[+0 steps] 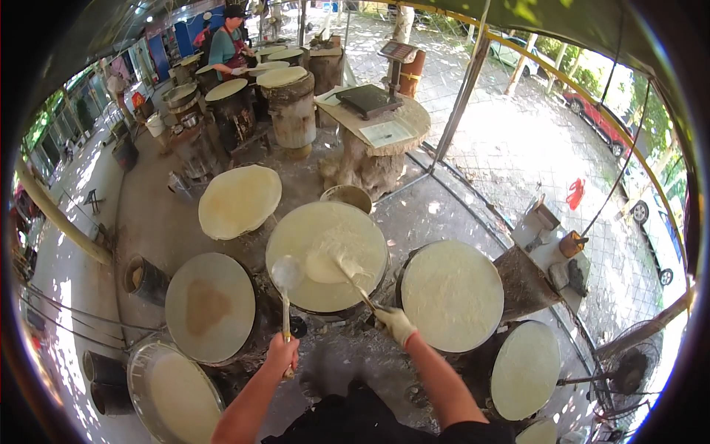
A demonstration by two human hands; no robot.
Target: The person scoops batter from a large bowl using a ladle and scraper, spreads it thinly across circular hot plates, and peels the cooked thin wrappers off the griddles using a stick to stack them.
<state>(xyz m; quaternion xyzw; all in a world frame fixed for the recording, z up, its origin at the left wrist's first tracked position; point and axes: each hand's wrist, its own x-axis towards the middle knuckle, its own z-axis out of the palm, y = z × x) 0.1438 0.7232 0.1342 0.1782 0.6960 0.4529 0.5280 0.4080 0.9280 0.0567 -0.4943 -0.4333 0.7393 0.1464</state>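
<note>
My bare left hand (pixel 282 354) grips the handle of a ladle (pixel 288 272), whose round head rests over the left part of the centre griddle (pixel 325 222). My gloved right hand (pixel 393 323) holds a long-handled scraper (pixel 358 284), its far end in a lumpy pool of pale batter (pixel 327 263) on that griddle. A griddle with a brown patch (pixel 207 309) sits to the left. A griddle (pixel 451 292) coated in a pale layer sits to the right. Behind, on the left, lies a pale round sheet (pixel 238 200).
A batter basin (pixel 174 392) sits at lower left, beside black buckets (pixel 146 281). Another coated griddle (pixel 525 370) is at lower right. A stump table (pixel 370 126) holding a scale stands ahead. A co-worker (pixel 228 55) works among further griddles. A metal pole (pixel 461 96) rises on the right.
</note>
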